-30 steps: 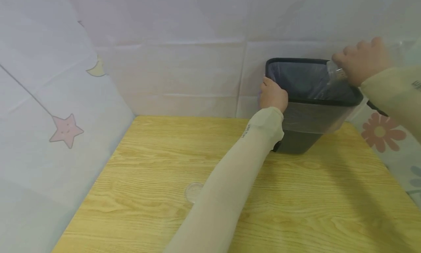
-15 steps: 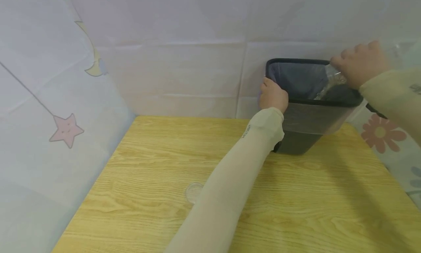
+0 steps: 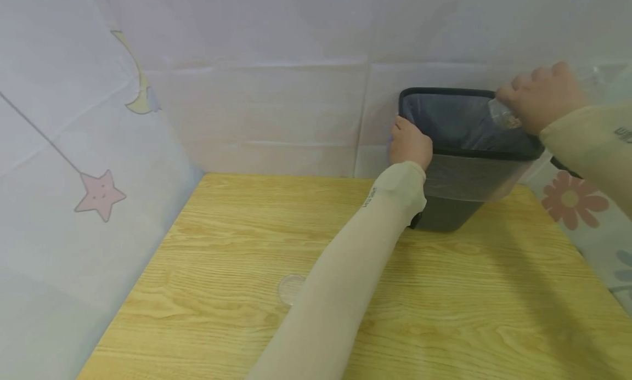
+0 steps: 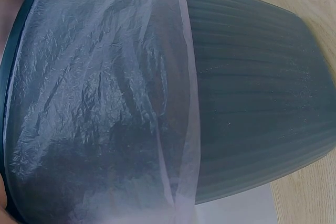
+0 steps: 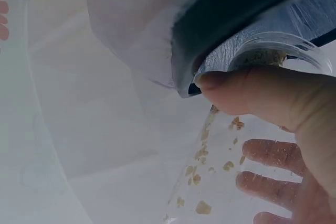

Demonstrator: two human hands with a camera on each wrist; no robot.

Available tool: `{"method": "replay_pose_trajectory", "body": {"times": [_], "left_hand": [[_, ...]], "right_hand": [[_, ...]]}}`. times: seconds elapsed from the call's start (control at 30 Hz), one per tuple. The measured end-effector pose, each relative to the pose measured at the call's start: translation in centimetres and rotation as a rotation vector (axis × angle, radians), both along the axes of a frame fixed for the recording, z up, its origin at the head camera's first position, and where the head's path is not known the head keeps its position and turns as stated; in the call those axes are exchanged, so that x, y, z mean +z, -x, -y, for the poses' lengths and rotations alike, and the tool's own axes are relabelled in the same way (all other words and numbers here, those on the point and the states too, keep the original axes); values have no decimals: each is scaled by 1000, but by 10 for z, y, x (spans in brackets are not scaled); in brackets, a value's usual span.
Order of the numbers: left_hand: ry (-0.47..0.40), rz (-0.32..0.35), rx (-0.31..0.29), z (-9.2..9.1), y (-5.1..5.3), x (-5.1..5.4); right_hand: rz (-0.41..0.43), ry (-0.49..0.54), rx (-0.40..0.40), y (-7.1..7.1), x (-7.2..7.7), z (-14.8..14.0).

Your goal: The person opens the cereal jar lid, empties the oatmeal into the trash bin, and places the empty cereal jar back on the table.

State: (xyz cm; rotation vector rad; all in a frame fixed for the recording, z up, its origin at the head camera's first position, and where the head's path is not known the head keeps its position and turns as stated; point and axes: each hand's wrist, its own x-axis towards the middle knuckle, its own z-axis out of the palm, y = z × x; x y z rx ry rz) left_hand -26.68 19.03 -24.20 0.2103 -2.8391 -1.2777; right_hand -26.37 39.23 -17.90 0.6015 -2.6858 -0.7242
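Note:
In the head view, my left hand (image 3: 411,144) grips the left side of a dark trash can's rim (image 3: 471,153). A thin clear liner bag (image 4: 100,87) is folded down over the outside of the can, with its edge partway down the wall. My right hand (image 3: 545,97) holds a clear plastic jar (image 3: 502,114) tilted, its mouth over the can's opening. The right wrist view shows my thumb and fingers around the jar. Brown flakes (image 5: 203,207) cling inside its wall, and a darker clump (image 5: 260,57) lies at its mouth. The can's bottom is hidden.
A clear round lid (image 3: 290,289) lies on the wood-grain table (image 3: 222,232), partly behind my left forearm. Pale sheeting (image 3: 276,111) printed with stars and flowers rises behind the table and along both sides. The can stands near the table's back right corner.
Half a second ago a stream of brown bits fell from the jar into the can; now bits show only at its mouth. My right hand has dipped slightly; my left hand stays put.

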Motion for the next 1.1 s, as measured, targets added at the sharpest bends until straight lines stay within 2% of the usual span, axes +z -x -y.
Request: {"method": "replay_pose_trajectory", "body": {"times": [0.37,0.73,0.97,1.1], "left_hand": [[-2,2,-5,1,0,0],[8,2,-15,-1,-1,1],[34,8,-7,-4,-1,2],[22,11,-5,-4,-1,2]], "right_hand": [[-25,-17,26,-3,1,3],[-3,-16,24,-6,4,6],[-24,-35,105,-6,1,4],[-32,-33,119,-8,2,4]]}}
